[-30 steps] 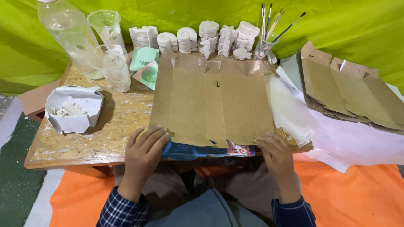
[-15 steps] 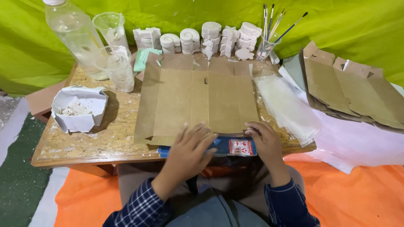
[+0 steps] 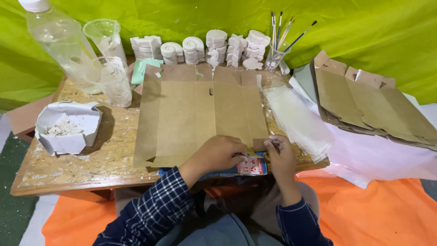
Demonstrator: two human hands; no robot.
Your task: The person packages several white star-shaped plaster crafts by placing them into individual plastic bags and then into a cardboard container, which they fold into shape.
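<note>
Brown kraft cardboard blank (image 3: 200, 114), unfolded flat, centre of frame, lying on the chipboard desk (image 3: 109, 150); lower edge hanging just over the desk's near rim.
Left hand (image 3: 218, 154): lower centre, resting on the blank's bottom edge, fingers curled down upon it.
Right hand (image 3: 280, 157): just beside, fingers pinched shut on a small corner flap (image 3: 260, 145) at the blank's lower right.
Blue-and-red printed pack (image 3: 243, 166): under the blank, below both hands, partly hidden.
Clear film sheets (image 3: 300, 120): right of the blank, touching its edge, overhanging the desk.
Plastic bottle (image 3: 61, 45) and two cups (image 3: 111, 79): upper left, upright.
White plaster casts (image 3: 214, 48), row along the top; brush jar (image 3: 275, 57) beside.
Paper tray of white crumbs (image 3: 68, 127): left.

Risks, as judged: flap creased crooked or torn if pulled hard; blank sliding off the near rim under uneven pressure; film sheets nudged to the floor by the right forearm; cups tipped if the blank shifts upward.
</note>
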